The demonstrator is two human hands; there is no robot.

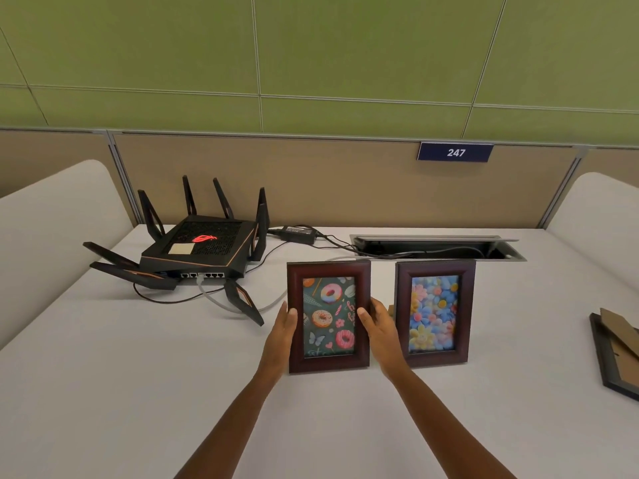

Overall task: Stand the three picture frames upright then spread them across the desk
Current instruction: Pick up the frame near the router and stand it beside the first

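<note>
Left hand (284, 328) and right hand (377, 328), fingers clamped on the doughnut frame's (327, 316) side rails, steady it upright beside the standing flower frame (435, 312), while the third frame (613, 354) lies face-down.

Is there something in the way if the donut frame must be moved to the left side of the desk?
Yes. The black router, its antennas and its cables occupy the far left of the desk. Nearer the person, the left side looks free for the donut frame.
</note>
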